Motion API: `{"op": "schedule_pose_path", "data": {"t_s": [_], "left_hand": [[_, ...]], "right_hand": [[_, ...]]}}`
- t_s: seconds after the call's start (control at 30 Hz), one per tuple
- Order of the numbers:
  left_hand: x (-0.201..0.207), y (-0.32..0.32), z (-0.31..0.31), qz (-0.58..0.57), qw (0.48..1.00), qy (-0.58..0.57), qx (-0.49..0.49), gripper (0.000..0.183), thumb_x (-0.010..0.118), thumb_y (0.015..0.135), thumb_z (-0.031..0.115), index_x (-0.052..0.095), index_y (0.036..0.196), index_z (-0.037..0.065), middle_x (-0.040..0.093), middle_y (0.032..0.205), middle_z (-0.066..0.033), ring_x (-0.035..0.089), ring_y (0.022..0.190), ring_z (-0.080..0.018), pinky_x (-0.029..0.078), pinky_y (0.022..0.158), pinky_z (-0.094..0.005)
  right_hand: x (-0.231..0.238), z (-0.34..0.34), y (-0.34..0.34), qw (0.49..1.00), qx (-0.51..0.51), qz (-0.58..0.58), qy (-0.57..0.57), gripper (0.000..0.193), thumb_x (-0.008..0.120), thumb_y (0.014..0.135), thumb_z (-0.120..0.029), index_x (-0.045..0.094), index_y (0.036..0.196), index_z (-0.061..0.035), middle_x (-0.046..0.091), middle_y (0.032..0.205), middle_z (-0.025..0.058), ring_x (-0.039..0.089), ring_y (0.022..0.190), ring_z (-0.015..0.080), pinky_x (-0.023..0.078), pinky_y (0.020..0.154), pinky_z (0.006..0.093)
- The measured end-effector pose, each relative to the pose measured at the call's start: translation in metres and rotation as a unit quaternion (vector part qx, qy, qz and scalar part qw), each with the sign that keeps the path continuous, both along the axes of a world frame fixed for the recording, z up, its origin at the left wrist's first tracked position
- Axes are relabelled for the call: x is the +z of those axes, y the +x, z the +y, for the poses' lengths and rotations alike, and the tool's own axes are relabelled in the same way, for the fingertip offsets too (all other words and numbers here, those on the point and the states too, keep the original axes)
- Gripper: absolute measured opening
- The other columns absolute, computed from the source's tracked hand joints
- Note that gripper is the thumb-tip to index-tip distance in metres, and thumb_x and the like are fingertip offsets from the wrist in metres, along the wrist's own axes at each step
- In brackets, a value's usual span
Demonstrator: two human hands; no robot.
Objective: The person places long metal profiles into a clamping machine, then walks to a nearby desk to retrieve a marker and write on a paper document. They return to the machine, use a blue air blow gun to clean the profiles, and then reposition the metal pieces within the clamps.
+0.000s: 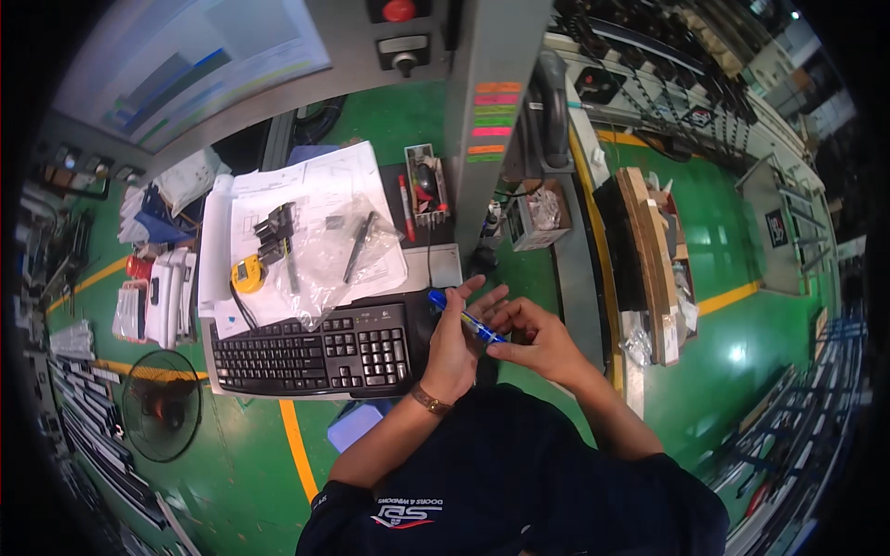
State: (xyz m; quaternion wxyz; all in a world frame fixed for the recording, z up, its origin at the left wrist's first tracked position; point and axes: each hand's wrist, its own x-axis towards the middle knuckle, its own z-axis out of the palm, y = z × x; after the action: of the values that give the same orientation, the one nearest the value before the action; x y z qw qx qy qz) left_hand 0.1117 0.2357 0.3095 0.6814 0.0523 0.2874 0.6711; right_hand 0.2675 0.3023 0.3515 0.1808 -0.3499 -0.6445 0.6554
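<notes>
A blue marker pen (482, 331) slants across my hands, just right of the keyboard. My left hand (451, 347) holds it in the crook of the thumb, with the fingertips spread beyond it. The pen's blue end (437, 298) pokes out on the left side of that thumb. My right hand (542, 343) pinches the lower right end of the pen between thumb and bent fingers. Part of the pen is hidden by my left thumb. Nearest to my left wrist is the black keyboard (306, 352).
Papers (221, 278) on the desk carry a yellow tape measure (247, 274), black parts (274, 230) and a clear plastic bag (320, 269). Behind stands a small tray (419, 159) beside a red marker (407, 208). A grey post (491, 74) rises ahead; a fan (163, 405) stands left.
</notes>
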Motion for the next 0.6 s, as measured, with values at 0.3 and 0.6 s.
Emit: {"op": "schedule_pose_path", "data": {"t_s": [0.3, 0.6], "left_hand": [[0.0, 0.005, -0.015, 0.159, 0.966, -0.028, -0.204, 0.057, 0.051, 0.107, 0.04, 0.04, 0.149, 0.002, 0.055, 0.144, -0.0186, 0.058, 0.126, -0.0251, 0.044, 0.109, -0.0389], [0.007, -0.009, -0.054, 0.205, 0.954, -0.043, -0.215, 0.046, 0.05, 0.108, 0.036, 0.051, 0.14, 0.002, 0.062, 0.136, -0.0168, 0.062, 0.118, -0.0201, 0.047, 0.104, -0.034]], "right_hand": [[-0.071, 0.111, 0.033, 0.924, -0.317, -0.067, 0.202, 0.018, 0.073, 0.092, -0.012, 0.069, 0.107, -0.0022, 0.071, 0.093, 0.0087, 0.064, 0.077, 0.0141, 0.051, 0.069, 0.0301], [-0.181, 0.205, -0.035, 0.895, -0.156, -0.222, 0.354, 0.026, 0.075, 0.086, -0.023, 0.068, 0.099, -0.0015, 0.071, 0.094, 0.0208, 0.069, 0.09, 0.0419, 0.053, 0.078, 0.0504]]}}
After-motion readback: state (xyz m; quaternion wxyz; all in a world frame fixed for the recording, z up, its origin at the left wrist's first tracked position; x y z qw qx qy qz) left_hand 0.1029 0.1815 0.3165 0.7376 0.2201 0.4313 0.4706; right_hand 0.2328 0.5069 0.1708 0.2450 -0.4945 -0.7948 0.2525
